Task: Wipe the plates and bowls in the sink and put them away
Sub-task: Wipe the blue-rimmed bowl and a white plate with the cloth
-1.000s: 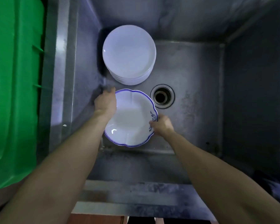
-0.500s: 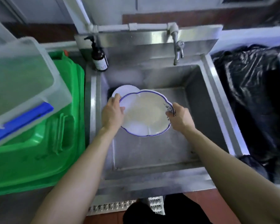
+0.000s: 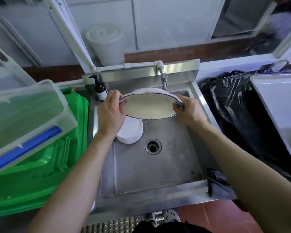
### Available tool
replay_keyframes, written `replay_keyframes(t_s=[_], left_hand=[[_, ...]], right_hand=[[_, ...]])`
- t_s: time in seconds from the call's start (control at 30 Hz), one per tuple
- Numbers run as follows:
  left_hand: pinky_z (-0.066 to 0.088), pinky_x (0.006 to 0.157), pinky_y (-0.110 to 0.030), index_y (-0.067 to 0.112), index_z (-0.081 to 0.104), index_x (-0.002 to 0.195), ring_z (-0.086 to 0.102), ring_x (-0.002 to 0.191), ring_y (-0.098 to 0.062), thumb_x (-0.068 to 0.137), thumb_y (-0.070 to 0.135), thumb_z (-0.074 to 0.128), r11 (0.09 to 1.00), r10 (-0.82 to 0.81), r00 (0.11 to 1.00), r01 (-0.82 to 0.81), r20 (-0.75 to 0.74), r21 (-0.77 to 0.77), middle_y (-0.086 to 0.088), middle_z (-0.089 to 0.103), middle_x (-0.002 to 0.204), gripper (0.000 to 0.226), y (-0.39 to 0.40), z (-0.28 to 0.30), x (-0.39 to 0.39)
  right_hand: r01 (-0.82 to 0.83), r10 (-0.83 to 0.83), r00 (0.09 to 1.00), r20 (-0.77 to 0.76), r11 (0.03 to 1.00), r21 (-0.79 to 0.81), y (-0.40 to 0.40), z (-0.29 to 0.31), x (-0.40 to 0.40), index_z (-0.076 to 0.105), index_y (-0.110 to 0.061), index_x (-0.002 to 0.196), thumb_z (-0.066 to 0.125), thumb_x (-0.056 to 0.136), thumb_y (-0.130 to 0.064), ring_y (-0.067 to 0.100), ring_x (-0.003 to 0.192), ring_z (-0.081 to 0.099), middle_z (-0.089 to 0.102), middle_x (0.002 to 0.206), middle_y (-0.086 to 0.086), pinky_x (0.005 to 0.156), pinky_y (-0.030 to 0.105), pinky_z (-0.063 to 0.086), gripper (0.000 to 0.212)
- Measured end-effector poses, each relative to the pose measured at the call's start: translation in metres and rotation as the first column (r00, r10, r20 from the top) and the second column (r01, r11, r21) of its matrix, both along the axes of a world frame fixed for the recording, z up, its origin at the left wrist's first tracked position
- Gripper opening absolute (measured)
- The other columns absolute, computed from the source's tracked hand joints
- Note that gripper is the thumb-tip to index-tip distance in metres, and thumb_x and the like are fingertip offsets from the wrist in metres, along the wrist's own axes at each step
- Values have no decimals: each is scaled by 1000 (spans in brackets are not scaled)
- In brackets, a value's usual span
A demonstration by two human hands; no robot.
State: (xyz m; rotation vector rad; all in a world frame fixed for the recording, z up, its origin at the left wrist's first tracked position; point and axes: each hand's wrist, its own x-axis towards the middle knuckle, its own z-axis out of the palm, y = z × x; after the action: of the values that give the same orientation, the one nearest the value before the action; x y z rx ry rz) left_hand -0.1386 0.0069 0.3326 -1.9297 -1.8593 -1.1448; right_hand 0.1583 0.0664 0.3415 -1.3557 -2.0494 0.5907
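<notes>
Plate (image 3: 149, 106) tilted above sink (image 3: 158, 174), rim pinched by left hand (image 3: 110, 113) and right hand (image 3: 189, 111); white plates (image 3: 130, 132) stacked below.

I read this as a back-of-house washing-up area — a deep stainless steel sink (image 3: 158, 165) with a wall tap (image 3: 164, 79), a pump soap bottle (image 3: 100, 91) on its rim, a green crate (image 3: 40, 174), a clear storage tub (image 3: 23, 106) and black bin liner (image 3: 233, 106) beside it.
</notes>
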Motion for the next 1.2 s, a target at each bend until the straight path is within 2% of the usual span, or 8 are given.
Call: replay_keyframes(t_s=[0.17,0.4,0.5,0.67,0.83,1.0,1.07,1.2], left_hand=[[44,54,-47,9,49,94,56,71,-35,105,15,68,996,16,999,-12,-35,93,-11,56,88,23,-12,29,25],[46,54,-49,17,43,96,58,70,-39,104,13,71,984,42,995,-25,-90,178,-13,57,87,30,-33,66,54],[48,54,-53,16,44,96,59,72,-42,102,12,72,977,61,992,-37,-109,212,-16,58,89,29,-44,77,66],[48,57,-54,22,38,97,57,73,-43,99,7,72,964,89,988,-53,-129,260,-18,58,90,37,-57,104,85],[41,60,-48,22,40,97,53,74,-37,105,15,70,917,121,984,-59,-132,395,-18,58,89,32,-67,132,104],[43,60,-50,16,43,97,55,76,-40,86,-14,69,957,115,988,-80,-108,279,-18,55,88,41,-103,52,128],[45,60,-53,16,43,98,56,78,-41,82,-17,69,990,120,988,-112,-96,87,-17,56,91,45,-118,-9,139],[48,59,-54,13,48,96,60,79,-42,87,-12,67,985,137,990,-139,-31,-100,-13,58,94,33,-133,-78,148]], right_hand=[[-70,75,996,-38,991,115,-1,28,27,70,-30,139,58,98,-7,18,77,61,70,87,4,74,33,50,49],[-63,81,995,-64,966,249,-11,58,55,67,-29,145,64,102,-14,10,62,42,43,64,-25,64,31,46,46],[-34,44,998,-34,970,241,-15,64,64,62,-37,148,61,105,-23,16,51,44,39,52,-15,60,39,53,45],[-61,97,987,-128,963,262,-24,91,80,65,-23,148,61,106,-17,-8,57,55,39,55,-23,66,23,37,42],[-22,91,984,-151,914,406,-28,116,96,65,-24,147,60,105,-16,12,60,38,62,68,0,66,31,45,43],[-69,112,988,-109,940,333,-58,30,121,59,-26,153,57,86,3,12,72,59,79,121,10,86,23,52,73],[-93,109,992,-69,974,204,-74,-20,129,61,-23,152,56,84,5,18,103,71,73,135,9,94,11,44,73],[-94,93,996,-11,995,-40,-100,-84,129,61,-28,152,57,91,1,26,110,74,75,133,4,85,16,47,67]])
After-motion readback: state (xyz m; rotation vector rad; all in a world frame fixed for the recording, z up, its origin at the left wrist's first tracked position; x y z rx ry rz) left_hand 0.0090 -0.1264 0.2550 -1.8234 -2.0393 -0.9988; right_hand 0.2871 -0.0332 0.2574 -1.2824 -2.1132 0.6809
